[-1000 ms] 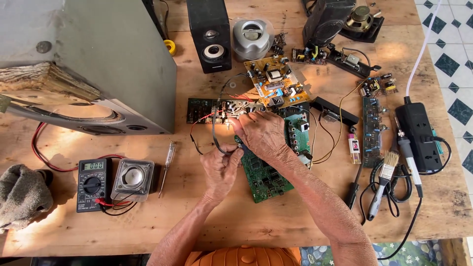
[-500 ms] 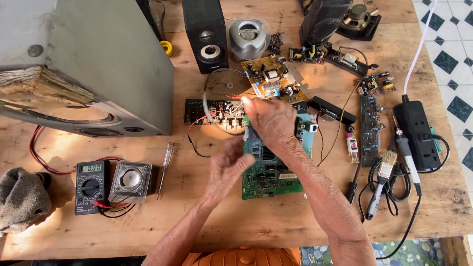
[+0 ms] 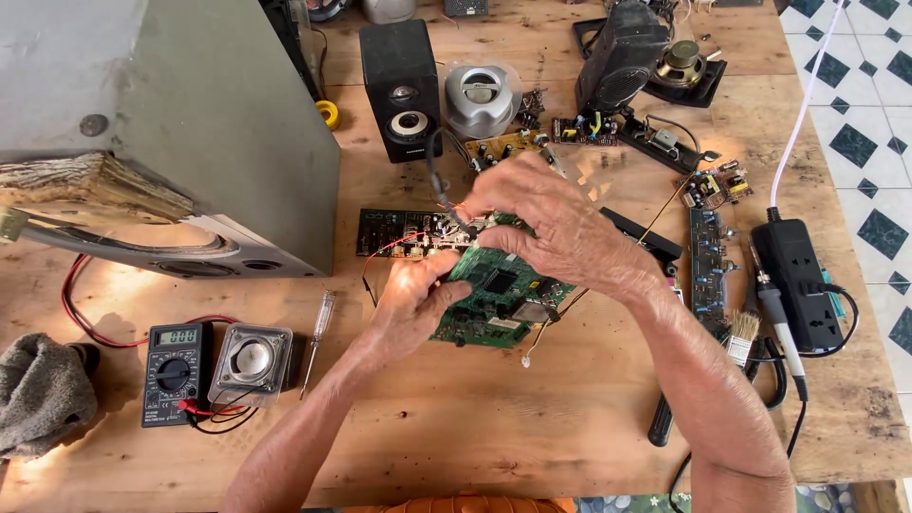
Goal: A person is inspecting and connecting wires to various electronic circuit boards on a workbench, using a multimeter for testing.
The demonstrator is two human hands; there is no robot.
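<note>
Your left hand (image 3: 413, 302) grips the green circuit board (image 3: 499, 296); your right hand (image 3: 551, 223), at 12 o'clock, hides its top edge, grip indeterminate.

A multimeter (image 3: 174, 370) and a small bare speaker (image 3: 252, 359) lie near the wooden table's (image 3: 494, 427) front-left edge; a power strip (image 3: 796, 282) lies at its right edge.

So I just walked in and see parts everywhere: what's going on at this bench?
A person is working at a wooden table strewn with electronics. The left hand grips a green circuit board by its edge, tilted up off the table, while the right hand reaches over its top end among the wires. A multimeter, a small speaker and a screwdriver lie untouched to the left.
</note>
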